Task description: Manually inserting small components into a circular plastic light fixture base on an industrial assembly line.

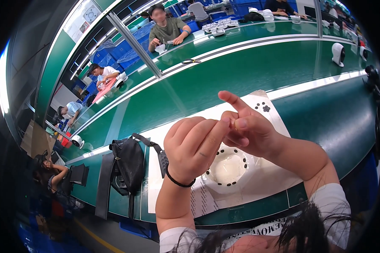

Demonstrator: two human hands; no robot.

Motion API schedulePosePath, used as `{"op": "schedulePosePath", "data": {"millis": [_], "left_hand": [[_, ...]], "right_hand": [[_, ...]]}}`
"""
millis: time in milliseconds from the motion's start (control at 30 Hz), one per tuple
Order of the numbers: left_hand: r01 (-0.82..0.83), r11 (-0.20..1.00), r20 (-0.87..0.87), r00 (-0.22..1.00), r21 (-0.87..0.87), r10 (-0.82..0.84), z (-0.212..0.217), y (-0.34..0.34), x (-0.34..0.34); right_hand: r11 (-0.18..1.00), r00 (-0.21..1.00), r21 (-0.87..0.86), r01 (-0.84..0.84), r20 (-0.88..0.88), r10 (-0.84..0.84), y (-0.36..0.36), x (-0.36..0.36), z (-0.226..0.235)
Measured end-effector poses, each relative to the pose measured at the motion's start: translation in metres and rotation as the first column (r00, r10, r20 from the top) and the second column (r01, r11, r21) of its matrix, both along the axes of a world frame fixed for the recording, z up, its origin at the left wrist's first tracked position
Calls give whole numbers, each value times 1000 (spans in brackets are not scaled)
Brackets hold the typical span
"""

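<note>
Fingertip to fingertip, my left hand (192, 145) and my right hand (253, 131) meet above a white work sheet. Both are closed in a pinch; whatever lies between the fingertips is too small or hidden to make out. My right index finger points up and away. Below the hands lies a round white shallow part (228, 168) with small black oval pads spaced around its rim, partly covered by my hands. More loose black pads (264, 107) form a cluster on the sheet's far right corner. A black dotted strip (162, 159) shows beside my left wrist.
The white sheet (257, 189) covers part of the green bench, with a printed sheet (203, 200) near its front. A black bag (128, 162) lies left. Beyond runs a green conveyor belt (240, 63) bearing pliers (191, 61) and a white device (337, 55). Co-workers sit across it.
</note>
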State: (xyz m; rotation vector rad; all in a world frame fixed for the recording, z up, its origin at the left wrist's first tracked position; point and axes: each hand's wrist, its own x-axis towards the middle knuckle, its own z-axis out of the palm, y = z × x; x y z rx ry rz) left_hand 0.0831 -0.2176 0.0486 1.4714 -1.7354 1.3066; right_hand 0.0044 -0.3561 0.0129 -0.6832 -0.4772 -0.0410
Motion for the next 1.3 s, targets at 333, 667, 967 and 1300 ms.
{"op": "schedulePosePath", "data": {"millis": [333, 667, 967, 1300], "left_hand": [[52, 999, -90, 995, -6, -53, -2, -1, 2], [129, 992, -175, 976, -3, -127, 1, -2, 0], [217, 976, -238, 947, -25, -217, 0, -3, 0], [200, 979, -199, 959, -22, -201, -1, -3, 2]], "right_hand": [[996, 997, 60, -69, 29, 68, 2, 1, -3], [989, 994, 103, -108, 28, 106, 6, -3, -4], [981, 986, 117, -157, 83, 148, 5, -2, -5], [996, 998, 57, -68, 24, 66, 6, -2, -4]]}}
